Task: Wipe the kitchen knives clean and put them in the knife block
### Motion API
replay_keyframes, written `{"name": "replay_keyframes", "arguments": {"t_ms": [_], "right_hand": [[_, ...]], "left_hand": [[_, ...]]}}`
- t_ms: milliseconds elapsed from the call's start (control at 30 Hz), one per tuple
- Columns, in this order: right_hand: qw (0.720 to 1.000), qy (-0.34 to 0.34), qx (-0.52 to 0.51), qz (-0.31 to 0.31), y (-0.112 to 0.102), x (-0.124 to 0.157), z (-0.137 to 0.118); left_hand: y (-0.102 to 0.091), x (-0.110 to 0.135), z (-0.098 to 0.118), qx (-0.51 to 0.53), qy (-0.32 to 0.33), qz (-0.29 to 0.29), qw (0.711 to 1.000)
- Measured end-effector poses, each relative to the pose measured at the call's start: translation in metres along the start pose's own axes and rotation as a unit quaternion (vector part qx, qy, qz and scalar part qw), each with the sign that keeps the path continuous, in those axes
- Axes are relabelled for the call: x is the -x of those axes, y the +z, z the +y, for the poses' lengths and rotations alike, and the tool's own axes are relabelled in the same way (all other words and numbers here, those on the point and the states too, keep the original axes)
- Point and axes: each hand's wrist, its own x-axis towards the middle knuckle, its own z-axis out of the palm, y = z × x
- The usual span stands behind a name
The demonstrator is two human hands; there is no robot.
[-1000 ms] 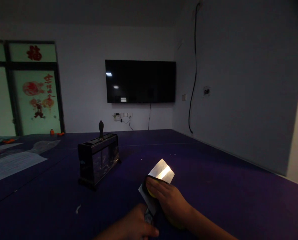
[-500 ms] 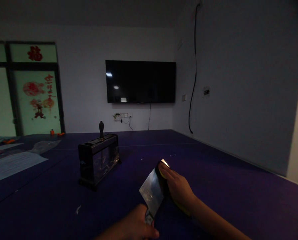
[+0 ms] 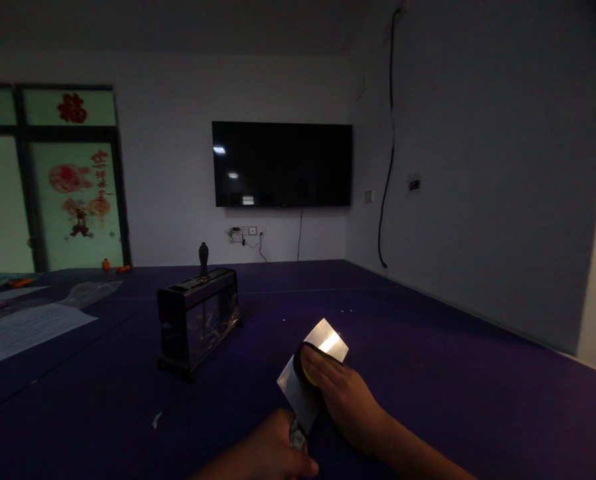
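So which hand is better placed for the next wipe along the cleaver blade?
Right, probably: the right hand presses the yellow pad on the cleaver blade, while the left hand grips the handle.

Blade of the cleaver (image 3: 294,397) polished metal, mirror-glossy where lit, yellow pad (image 3: 306,369) on it looking spongy; table cover (image 3: 428,373) matt purple cloth; knife block (image 3: 198,320) at ten o'clock black, with glossy clear panel; sheet (image 3: 28,328) at nine o'clock matt white paper.
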Motion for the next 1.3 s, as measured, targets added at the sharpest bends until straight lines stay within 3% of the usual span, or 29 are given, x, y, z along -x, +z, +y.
{"name": "replay_keyframes", "arguments": {"t_ms": [100, 333, 600, 767, 933, 1100, 1300], "right_hand": [[1.0, -0.014, 0.005, -0.002, 0.0, 0.001, 0.0], [1.0, -0.018, 0.012, 0.002, 0.008, 0.006, 0.011], [0.995, 0.091, 0.039, 0.025, 0.008, 0.006, 0.034], [0.988, 0.144, 0.035, 0.042, 0.011, 0.01, 0.052], [0.986, 0.159, 0.025, 0.047, 0.013, 0.012, 0.054], [0.987, 0.148, 0.018, 0.052, 0.012, 0.011, 0.049], [0.997, 0.071, 0.008, 0.033, 0.008, 0.008, 0.029]], "left_hand": [[0.003, 0.001, 0.004, -0.009, -0.02, 0.051, 0.998], [0.007, 0.001, 0.01, -0.05, -0.065, 0.057, 0.995], [0.007, 0.013, 0.022, -0.069, -0.07, 0.079, 0.992], [0.003, 0.009, 0.012, -0.097, -0.073, 0.098, 0.988], [0.003, 0.008, 0.008, -0.068, -0.063, 0.083, 0.992], [0.006, 0.011, 0.022, -0.087, -0.097, 0.101, 0.986], [0.009, 0.011, 0.024, -0.048, -0.096, 0.09, 0.99]]}}
